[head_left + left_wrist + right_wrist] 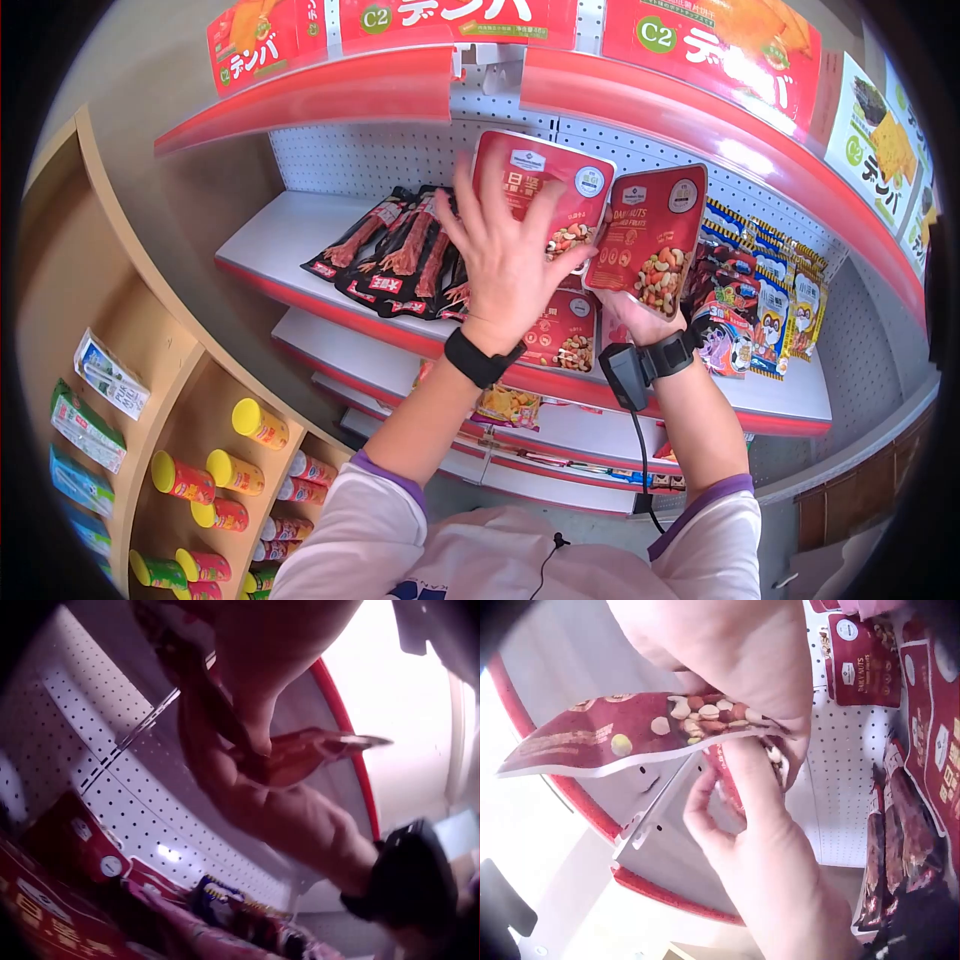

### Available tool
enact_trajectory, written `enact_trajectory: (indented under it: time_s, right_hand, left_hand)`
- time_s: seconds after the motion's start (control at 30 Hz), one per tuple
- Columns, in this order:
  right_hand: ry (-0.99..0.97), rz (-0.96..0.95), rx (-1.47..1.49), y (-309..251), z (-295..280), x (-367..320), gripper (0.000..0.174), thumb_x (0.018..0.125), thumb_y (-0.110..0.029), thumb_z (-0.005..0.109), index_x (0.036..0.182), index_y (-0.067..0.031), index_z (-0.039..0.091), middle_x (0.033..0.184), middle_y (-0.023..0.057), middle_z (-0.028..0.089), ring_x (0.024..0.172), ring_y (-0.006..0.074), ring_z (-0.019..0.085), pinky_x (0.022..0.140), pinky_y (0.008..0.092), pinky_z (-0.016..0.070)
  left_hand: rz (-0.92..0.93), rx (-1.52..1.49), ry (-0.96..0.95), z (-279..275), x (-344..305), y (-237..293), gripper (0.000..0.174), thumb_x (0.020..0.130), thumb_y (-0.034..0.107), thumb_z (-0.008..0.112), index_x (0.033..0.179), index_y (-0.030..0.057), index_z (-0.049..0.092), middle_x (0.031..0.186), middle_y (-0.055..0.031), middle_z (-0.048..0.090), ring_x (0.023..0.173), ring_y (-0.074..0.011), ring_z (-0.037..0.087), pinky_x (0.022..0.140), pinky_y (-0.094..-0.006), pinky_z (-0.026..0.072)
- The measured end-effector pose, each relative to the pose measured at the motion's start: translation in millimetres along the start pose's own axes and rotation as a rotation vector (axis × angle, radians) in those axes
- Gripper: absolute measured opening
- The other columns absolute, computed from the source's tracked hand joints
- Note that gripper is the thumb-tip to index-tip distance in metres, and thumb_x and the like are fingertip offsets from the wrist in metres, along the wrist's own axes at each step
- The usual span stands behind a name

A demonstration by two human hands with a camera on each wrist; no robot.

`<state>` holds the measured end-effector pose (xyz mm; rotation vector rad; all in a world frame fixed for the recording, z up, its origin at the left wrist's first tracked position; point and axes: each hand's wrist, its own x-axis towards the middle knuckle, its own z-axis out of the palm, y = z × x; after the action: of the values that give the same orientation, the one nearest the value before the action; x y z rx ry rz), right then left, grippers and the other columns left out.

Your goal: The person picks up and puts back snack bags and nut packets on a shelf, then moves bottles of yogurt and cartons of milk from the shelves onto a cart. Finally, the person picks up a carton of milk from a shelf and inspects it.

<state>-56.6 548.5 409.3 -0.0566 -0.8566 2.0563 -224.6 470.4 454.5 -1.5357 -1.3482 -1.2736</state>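
Left hand [500, 272], fingers spread wide, beside a red nut pouch [645, 245]; right hand [640, 318] holds its lower end before the shelf [265, 228], right of a similar pouch [581, 202]. We should support the base, gripping lightly to spare the contents.

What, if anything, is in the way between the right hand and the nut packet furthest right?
Nothing visible: the right hand grips the nut packet directly, near its lower end.
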Motion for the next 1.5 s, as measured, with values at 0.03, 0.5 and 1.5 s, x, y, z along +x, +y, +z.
enact_trajectory:
  time_s: [0.03,0.5,1.5]
  right_hand:
    - [0.000,-0.003,0.004,0,2,0,0.040,0.094,-0.036,0.043,0.124,-0.0104,0.047,0.122,0.0064,0.054,0.111,0.0214,0.052,0.092,0.0371,0.0449]
    - [0.190,-0.216,-0.286,-20,67,43,0.021,0.096,-0.012,0.037,0.105,0.0044,0.045,0.103,0.0163,0.056,0.094,0.0232,0.060,0.084,0.0370,0.0498]
    - [0.309,-0.448,-2.027,-33,11,63,0.035,0.075,-0.007,0.062,0.109,-0.0019,0.055,0.105,0.0216,0.059,0.095,0.0360,0.058,0.080,0.0411,0.0470]
  left_hand:
    - [-0.082,-0.098,-0.055,-3,1,-3,0.055,0.060,0.035,0.079,0.108,0.0145,0.060,0.133,-0.0192,0.033,0.125,-0.0419,0.027,0.096,-0.0584,0.0276]
    - [-0.330,-0.563,-0.046,15,22,-45,0.030,0.069,0.008,0.072,0.098,0.0062,0.063,0.131,-0.0192,0.034,0.114,-0.0326,0.043,0.095,-0.0363,0.0389]
    - [-0.515,-0.854,-0.977,118,-21,-116,0.056,0.068,0.012,0.075,0.117,0.0005,0.052,0.111,-0.0143,0.060,0.101,-0.0221,0.058,0.087,-0.0310,0.0448]
